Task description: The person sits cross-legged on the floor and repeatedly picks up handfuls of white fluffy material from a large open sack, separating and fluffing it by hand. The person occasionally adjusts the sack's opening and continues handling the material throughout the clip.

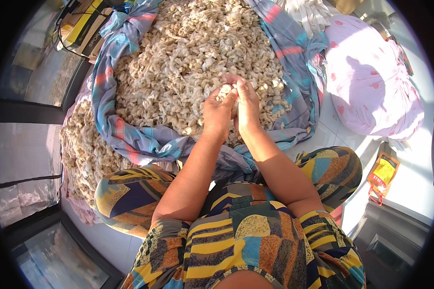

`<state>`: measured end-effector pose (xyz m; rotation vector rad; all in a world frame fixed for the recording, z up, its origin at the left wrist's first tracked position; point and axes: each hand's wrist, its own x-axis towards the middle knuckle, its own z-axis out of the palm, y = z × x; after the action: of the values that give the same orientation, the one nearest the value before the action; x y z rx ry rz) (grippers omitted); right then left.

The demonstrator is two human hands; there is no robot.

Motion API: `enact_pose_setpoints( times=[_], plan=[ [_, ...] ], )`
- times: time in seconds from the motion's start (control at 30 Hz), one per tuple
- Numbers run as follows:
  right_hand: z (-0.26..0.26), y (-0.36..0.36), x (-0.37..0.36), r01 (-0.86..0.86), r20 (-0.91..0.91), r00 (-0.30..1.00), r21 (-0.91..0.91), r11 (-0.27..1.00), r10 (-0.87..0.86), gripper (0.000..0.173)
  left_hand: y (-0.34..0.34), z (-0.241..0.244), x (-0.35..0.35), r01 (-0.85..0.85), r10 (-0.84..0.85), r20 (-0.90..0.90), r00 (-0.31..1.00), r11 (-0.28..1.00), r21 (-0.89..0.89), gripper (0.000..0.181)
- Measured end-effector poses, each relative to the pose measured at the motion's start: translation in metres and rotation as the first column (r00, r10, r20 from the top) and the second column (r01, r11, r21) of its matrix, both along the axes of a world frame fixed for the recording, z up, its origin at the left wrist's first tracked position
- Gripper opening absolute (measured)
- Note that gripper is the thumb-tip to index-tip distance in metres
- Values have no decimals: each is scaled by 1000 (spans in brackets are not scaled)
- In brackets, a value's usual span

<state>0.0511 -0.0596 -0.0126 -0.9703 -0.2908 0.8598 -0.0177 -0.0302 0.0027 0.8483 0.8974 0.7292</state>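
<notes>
A large heap of off-white and tan fibrous tufts, apparently raw cotton [173, 65], lies in front of me on a blue-grey plaid cloth [105, 90] with rolled edges. Over the heap's near right part, my left hand [218, 108] and my right hand [246, 104] come together, cupped around a small clump of the pale tufts [224, 91]. The thumbs and fingers of both hands meet at the clump. What lies deeper between the palms is hidden.
A second heap of tufts [90, 151] lies at the left by my knee. At the right are a tied pink bundle with hearts [372, 83] and an orange and yellow packet [383, 171] on the tiled floor. Boxes [83, 32] stand at the upper left, beside dark-framed glass panels [25, 144].
</notes>
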Motion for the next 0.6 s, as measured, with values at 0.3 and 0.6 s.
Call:
enact_pose_setpoints(
  times=[0.3, 0.6],
  plan=[
    [-3, -1, 8, -3, -152, 988, -117, 993, -15, 32, 2, -6, 0, 77, -74, -73, 995, 996, 36, 44],
    [-9, 2, -1, 28, -98, 995, 6, 1000, -27, 41, 4, 0, -2, 89, -87, -63, 994, 996, 28, 39]
  ],
)
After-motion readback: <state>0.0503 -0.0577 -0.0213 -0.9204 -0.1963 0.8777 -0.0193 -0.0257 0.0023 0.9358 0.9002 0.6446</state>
